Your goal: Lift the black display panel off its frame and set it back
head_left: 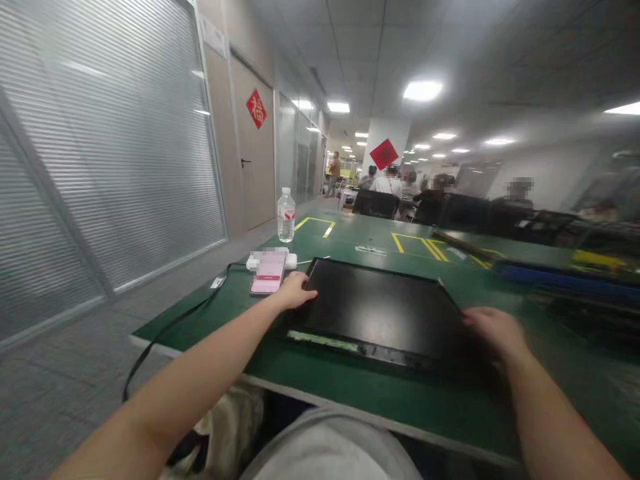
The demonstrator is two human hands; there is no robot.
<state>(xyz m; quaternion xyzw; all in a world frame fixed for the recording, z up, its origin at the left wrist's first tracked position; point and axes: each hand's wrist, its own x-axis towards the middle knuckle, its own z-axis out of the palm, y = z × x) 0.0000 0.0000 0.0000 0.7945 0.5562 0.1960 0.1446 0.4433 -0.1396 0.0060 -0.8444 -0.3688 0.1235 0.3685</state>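
Note:
A black flat display panel (383,303) lies face up in front of me on the green table (320,383). A pale green strip runs along part of its near edge. My left hand (296,291) grips the panel's left edge, thumb on top. At the opposite edge, my right hand (493,327) is closed around the side, its fingertips partly hidden beneath the rim. Just left of my left hand, a phone with a pink screen (270,272) leans against a white object (291,261).
A clear water bottle (286,217) stands at the table's back left. A black cable (175,323) hangs over the left edge. Yellow tape marks (419,243) line the far side. Dark, blurred equipment with a blue strip (550,277) lies at the right. Several people sit beyond.

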